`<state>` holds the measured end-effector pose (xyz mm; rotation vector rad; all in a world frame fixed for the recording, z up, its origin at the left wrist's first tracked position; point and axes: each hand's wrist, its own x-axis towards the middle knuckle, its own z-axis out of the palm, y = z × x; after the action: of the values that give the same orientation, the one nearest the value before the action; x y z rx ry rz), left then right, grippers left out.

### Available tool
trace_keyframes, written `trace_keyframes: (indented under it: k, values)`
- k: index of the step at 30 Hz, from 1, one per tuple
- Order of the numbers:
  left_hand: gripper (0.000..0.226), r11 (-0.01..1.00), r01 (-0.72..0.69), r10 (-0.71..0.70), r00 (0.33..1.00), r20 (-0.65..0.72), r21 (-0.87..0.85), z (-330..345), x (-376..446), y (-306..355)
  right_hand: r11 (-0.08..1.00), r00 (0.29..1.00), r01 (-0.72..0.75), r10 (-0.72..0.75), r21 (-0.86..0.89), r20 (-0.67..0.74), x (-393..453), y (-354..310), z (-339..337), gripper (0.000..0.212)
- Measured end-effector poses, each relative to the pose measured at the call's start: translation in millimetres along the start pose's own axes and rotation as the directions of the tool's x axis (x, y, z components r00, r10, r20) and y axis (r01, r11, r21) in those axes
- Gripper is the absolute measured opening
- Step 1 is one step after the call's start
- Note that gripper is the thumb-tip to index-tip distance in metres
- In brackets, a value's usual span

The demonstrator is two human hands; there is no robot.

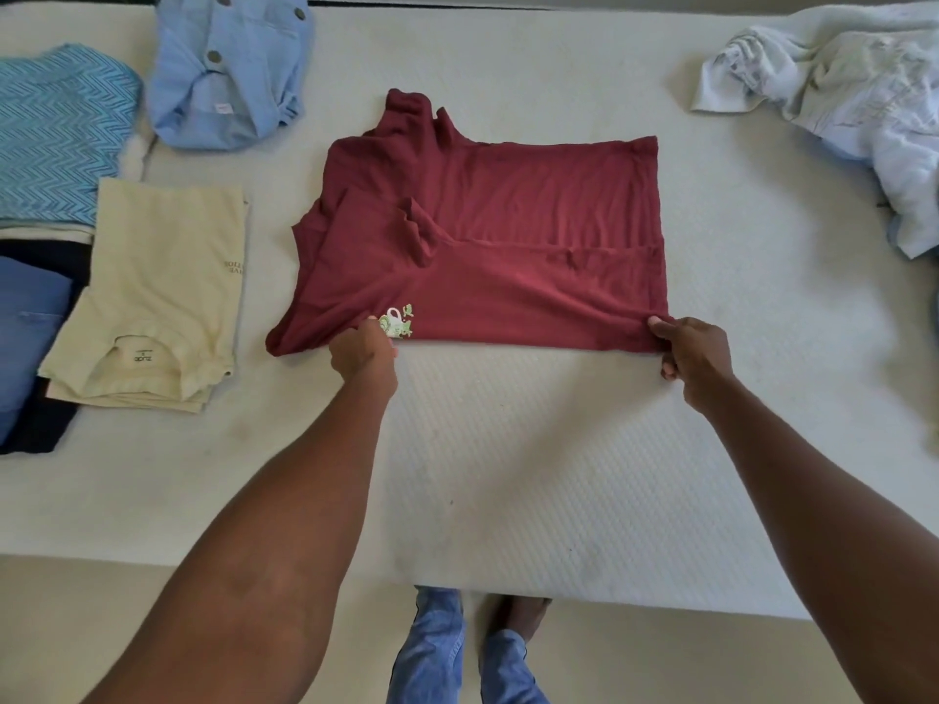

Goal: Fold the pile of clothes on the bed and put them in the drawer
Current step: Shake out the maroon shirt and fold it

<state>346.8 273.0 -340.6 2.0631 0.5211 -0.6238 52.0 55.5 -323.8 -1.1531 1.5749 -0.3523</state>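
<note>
The maroon shirt lies half-folded mid-bed, bare mattress between its near edge and the bed's front edge. Folded cream shirt sits left of it; a crumpled white pile lies well to its right. The left hand and right hand each appear to pinch its near edge, fingers curled.

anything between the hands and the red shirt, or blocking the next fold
Nothing visible. The left hand and right hand already pinch the near edge of the red shirt, which lies flat on bare mattress. The cream shirt and the white pile lie apart from it. No drawer is in view.
</note>
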Motion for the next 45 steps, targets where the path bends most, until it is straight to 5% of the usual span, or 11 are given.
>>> trace_keyframes:
  k: [8, 11, 14, 17, 22, 26, 27, 31, 36, 40, 45]
  values:
    - [0.041, 0.982, -0.015, 0.041, 0.99, -0.137, 0.19, -14.1, -28.7, -30.1, 0.953, 0.95, -0.056, -0.041, -0.298, -0.311, -10.0, 4.0, 10.8, 0.025]
    - [0.041, 0.97, -0.115, 0.168, 0.953, -0.251, 0.214, -23.0, -22.2, -31.9, 0.79, 0.903, 0.039, -0.291, -0.612, -0.317, -24.2, -4.6, 24.8, 0.047]
    - [0.043, 0.8, -0.344, 0.508, 0.825, -0.248, 0.492, -36.8, -4.2, -37.6, 0.413, 0.754, 0.506, -0.638, -0.757, 0.156, -29.6, -5.5, 52.3, 0.058]
    - [0.041, 0.449, -0.462, 0.689, 0.724, 0.033, 0.764, -52.2, 22.8, -45.8, 0.113, 0.621, 0.733, -0.514, -0.671, 0.592, -28.7, -5.4, 76.7, 0.059]
    - [0.044, 0.484, -0.306, 0.577, 0.816, -0.036, 0.82, -63.2, 25.4, -35.9, 0.349, 0.856, 0.437, -0.445, -0.829, 0.264, -41.2, -20.3, 110.5, 0.045]
    - [0.046, -0.094, -0.776, 0.759, 0.349, 0.549, 0.623, -43.3, 32.9, -15.7, 0.059, 0.638, 0.726, -0.431, -0.685, 0.638, -37.1, -26.6, 123.4, 0.062]
    - [0.047, -0.114, -0.799, 0.729, 0.337, 0.596, 0.591, -37.4, 35.4, -11.5, 0.075, 0.676, 0.698, -0.396, -0.712, 0.621, -35.0, -29.3, 124.1, 0.061]
    - [0.036, 0.136, -0.653, 0.749, 0.56, 0.354, 0.745, -17.8, 39.3, 16.8, 0.408, 0.923, 0.336, -0.323, -0.849, 0.21, -31.8, -59.4, 151.9, 0.042]
    - [0.032, 0.376, -0.666, 0.723, 0.645, 0.246, 0.644, -5.1, 58.5, 61.8, 0.296, 0.71, 0.668, -0.527, -0.683, 0.466, -56.2, -88.6, 210.5, 0.045]
    - [0.05, 0.736, -0.504, 0.437, 0.864, 0.251, 0.452, 2.4, 82.2, 100.5, 0.427, 0.824, 0.561, -0.373, -0.709, 0.426, -57.1, -106.9, 255.3, 0.053]
    - [0.018, 0.818, -0.485, 0.391, 0.863, 0.319, 0.309, -3.2, 92.4, 108.8, 0.547, 0.81, 0.577, -0.477, -0.607, 0.34, -45.9, -102.7, 268.5, 0.016]
